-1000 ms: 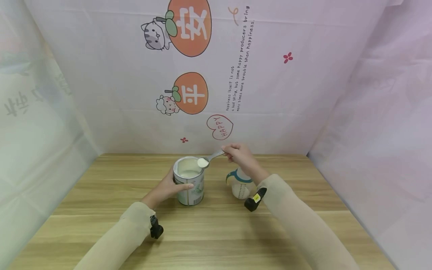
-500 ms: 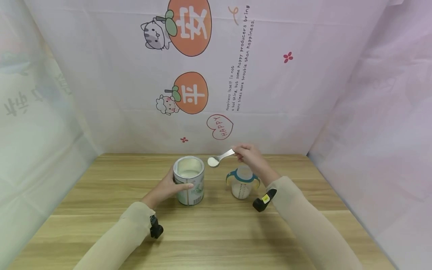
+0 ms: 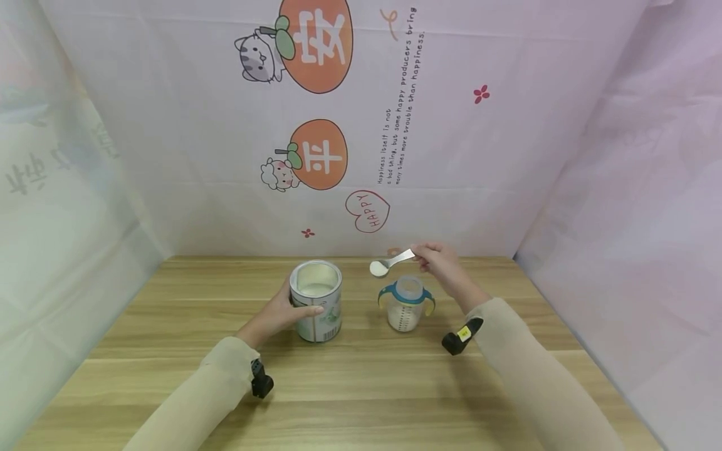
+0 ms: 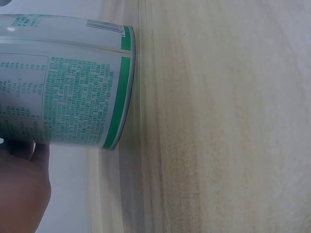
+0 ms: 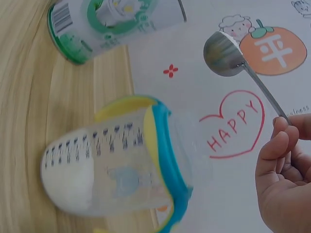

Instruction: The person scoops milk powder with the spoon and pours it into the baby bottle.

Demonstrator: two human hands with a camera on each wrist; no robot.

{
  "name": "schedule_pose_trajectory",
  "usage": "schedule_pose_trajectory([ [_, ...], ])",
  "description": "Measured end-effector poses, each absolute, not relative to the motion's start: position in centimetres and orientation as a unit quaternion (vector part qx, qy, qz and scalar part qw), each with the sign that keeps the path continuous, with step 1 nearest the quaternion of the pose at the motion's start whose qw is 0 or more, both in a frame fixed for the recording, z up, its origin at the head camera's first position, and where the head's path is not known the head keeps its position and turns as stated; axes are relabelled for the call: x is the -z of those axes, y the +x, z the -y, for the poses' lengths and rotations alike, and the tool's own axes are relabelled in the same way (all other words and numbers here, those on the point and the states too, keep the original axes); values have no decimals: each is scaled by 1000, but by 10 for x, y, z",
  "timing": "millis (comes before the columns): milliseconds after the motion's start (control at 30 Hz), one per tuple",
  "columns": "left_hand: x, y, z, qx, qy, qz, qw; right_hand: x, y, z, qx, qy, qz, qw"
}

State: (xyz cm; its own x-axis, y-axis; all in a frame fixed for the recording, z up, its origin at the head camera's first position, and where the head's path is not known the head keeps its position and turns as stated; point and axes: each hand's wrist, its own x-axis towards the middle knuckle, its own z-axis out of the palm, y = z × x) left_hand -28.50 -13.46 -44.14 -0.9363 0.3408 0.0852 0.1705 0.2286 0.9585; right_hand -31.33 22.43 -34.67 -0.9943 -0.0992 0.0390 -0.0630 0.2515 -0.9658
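Note:
My left hand [image 3: 284, 314] grips the side of an uncovered milk powder can [image 3: 327, 319], thumb across its front; pale powder shows inside. In the left wrist view the can's green-banded base [image 4: 119, 97] meets the table. With thumb and fingertips, my right hand [image 3: 445, 269] pinches the handle end of a metal measuring spoon [image 3: 398, 257] heaped with white powder. The bowl hangs in the air just left of and above the mouth of a baby bottle [image 3: 405, 316]. That bottle stands upright and uncapped, with a blue collar and yellow-lined handles; whitish contents fill its bottom in the right wrist view.
The wooden table [image 3: 361, 401] reaches back to a white printed cloth [image 3: 451, 156] with orange cartoon drawings. Similar cloth hangs on the left and right sides. A small black camera [image 3: 454, 342] sits on the right wrist, another on the left.
My right hand has carried the powder-filled spoon rightward from the can's rim to near the bottle's mouth, uncovering the bottle from behind the hand. The left hand and can have stayed put.

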Motion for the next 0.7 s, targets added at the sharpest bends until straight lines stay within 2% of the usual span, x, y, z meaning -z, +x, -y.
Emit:
schedule_pose_trajectory([
  [700,442,-286,136,-600,154,-780,83,353,-299,-278,617,-28,-786,-32],
])
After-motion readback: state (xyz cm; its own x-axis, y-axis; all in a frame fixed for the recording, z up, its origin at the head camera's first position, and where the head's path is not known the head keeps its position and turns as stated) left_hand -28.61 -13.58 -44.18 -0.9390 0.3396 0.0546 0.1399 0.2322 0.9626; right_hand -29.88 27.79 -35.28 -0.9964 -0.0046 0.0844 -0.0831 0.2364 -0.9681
